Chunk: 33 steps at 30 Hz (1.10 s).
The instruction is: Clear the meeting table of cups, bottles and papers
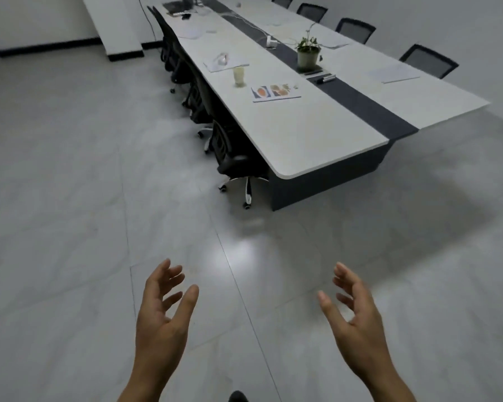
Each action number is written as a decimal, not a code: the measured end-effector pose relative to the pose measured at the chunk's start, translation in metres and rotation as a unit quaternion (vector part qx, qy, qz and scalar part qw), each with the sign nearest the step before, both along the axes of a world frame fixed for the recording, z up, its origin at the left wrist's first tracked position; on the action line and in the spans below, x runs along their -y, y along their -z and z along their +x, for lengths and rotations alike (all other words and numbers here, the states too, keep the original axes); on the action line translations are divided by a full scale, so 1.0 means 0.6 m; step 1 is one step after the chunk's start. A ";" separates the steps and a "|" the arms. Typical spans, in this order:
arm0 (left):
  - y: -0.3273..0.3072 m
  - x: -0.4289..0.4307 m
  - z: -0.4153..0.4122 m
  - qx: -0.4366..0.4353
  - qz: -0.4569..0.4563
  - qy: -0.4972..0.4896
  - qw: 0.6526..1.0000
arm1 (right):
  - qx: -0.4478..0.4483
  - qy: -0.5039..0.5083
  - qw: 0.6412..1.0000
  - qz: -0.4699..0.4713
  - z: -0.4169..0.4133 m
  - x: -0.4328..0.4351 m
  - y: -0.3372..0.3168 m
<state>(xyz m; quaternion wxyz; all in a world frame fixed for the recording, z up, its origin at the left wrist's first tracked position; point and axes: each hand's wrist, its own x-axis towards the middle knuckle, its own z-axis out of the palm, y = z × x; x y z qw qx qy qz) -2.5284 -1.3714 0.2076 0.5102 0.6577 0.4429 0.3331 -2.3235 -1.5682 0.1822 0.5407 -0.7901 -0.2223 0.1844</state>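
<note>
One long meeting table (317, 134) ahead | black chairs (233, 158) line its left edge | potted plant (307, 53) on centre strip (360, 103) | printed sheet (275, 92) near left edge | left hand (160, 311), right hand (355, 311) empty, fingers spread | pale cup (239, 76) just behind sheet

1 mtg table (317, 134), 1 cup (239, 76), 1 potted plant (307, 55), 3 near-end paper sheets (275, 92) (237, 63) (394, 74), 4 far-side chairs (429, 59) (356, 29) (311, 11) (282, 0), 2 hands (160, 314) (357, 311)

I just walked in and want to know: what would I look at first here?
Two empty hands, left hand and right hand, spread open over the grey floor at the bottom. Beyond them runs a long white meeting table with a dark middle strip. On it stand a pale cup, a colourful paper nearby, and a potted plant on the strip.
</note>
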 end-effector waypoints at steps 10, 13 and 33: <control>0.069 -0.297 0.080 -0.032 -0.038 -0.035 0.998 | -0.050 -0.032 0.998 -0.016 0.081 -0.330 0.074; 0.077 -0.424 0.140 -0.043 -0.039 -0.060 0.996 | -0.057 -0.041 0.997 -0.011 0.148 -0.473 0.103; 0.084 -1.196 0.455 0.012 -0.079 -0.141 0.987 | 0.003 -0.151 0.987 -0.052 0.520 -1.334 0.067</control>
